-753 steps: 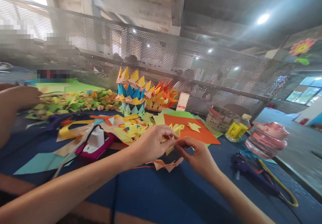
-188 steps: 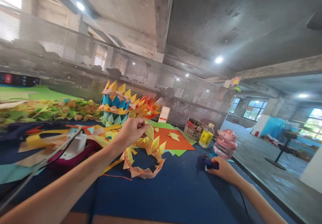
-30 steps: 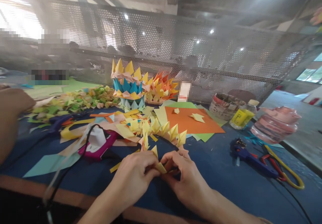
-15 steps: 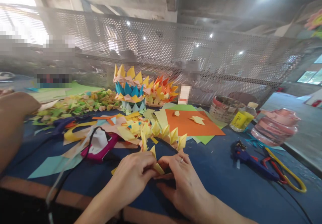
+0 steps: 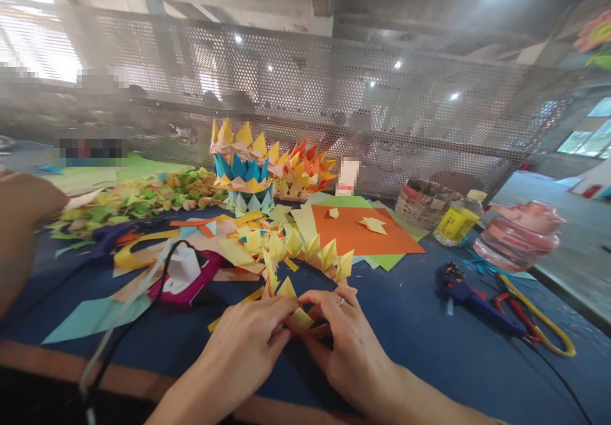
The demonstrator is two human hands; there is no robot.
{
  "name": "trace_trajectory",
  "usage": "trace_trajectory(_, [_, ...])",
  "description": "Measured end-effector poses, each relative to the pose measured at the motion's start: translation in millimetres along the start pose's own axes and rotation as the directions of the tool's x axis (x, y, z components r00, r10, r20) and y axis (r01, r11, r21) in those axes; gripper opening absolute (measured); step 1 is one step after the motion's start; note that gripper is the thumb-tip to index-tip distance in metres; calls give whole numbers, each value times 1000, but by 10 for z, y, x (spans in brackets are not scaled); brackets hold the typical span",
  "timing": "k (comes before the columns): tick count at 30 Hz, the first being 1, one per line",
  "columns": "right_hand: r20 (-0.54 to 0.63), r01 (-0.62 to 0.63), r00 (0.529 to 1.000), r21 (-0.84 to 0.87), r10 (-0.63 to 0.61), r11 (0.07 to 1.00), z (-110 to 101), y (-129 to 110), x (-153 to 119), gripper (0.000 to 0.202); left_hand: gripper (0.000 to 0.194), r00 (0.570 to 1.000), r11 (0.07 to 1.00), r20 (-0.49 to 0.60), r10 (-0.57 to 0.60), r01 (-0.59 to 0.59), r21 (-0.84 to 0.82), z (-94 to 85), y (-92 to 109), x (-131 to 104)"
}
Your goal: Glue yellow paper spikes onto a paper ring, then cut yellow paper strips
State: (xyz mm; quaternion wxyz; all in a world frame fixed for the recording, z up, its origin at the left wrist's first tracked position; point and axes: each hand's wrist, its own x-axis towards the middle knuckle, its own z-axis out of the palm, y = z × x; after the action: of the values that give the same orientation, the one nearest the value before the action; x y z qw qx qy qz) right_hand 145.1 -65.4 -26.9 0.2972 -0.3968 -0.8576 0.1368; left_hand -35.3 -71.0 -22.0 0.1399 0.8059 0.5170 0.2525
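Observation:
Between my hands is a paper crown (image 5: 329, 256), a ring of folded pale-yellow points on a strip, held just above the blue table. My left hand (image 5: 255, 339) pinches its near edge beside a yellow folded point. My right hand (image 5: 346, 336), with a ring on one finger, grips the strip a little to the right, thumb underneath. A small yellow paper piece (image 5: 300, 319) shows between the fingertips of both hands. How it is joined to the strip is hidden by the fingers.
Beyond stand stacked paper crowns (image 5: 243, 170) and orange paper (image 5: 372, 231). At right lie a glue gun (image 5: 482, 304), scissors (image 5: 544, 317), a bottle (image 5: 458, 218) and a pink jug (image 5: 520, 237). Left are a magenta power strip (image 5: 191, 285), paper scraps (image 5: 143, 196) and another person's arm (image 5: 28, 215).
My right hand's fingers have shifted slightly around the crown's near edge, and the small yellow piece shows more openly. The whole view has moved a little.

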Motion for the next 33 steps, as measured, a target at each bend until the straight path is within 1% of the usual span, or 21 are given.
trace_trajectory(3, [-21,35,999,5,-35,999,25,19,-8,40,22,997,1000,76,-12,13,-6,15,-12,8])
trace_trajectory(5, [-32,48,998,2,-48,999,40,32,-10,40,22,994,1000,110,-10,13,-23,19,-24,24])
trace_trajectory(10, [-53,75,996,10,-74,997,56,26,-4,34,22,992,999,123,20,-16,-31,15,-52,58])
trace_trajectory(14, [-40,59,998,34,-57,998,51,7,-6,34,22,992,998,104,64,-66,17,34,-75,69])
trace_trajectory(18, [-31,73,997,40,-72,997,36,19,-11,32,26,989,993,108,97,-103,52,72,-88,77])
trace_trajectory(22, [-23,58,998,5,-58,998,33,40,-7,27,23,990,992,128,62,-76,105,89,-103,63])
trace_trajectory(25, [-36,69,997,-27,-70,997,22,27,6,26,25,993,990,112,44,-59,130,51,-119,55])
trace_trajectory(29, [-120,94,988,-43,-98,995,-71,-6,28,31,26,995,996,105,-6,-3,86,-53,-108,78])
trace_trajectory(31, [-174,98,979,-72,-109,993,-165,6,53,25,23,992,998,117,-41,35,51,-93,-97,84])
trace_trajectory(33, [-231,73,967,-146,-105,987,-290,61,110,18,14,989,996,126,-79,73,47,-110,-101,71])
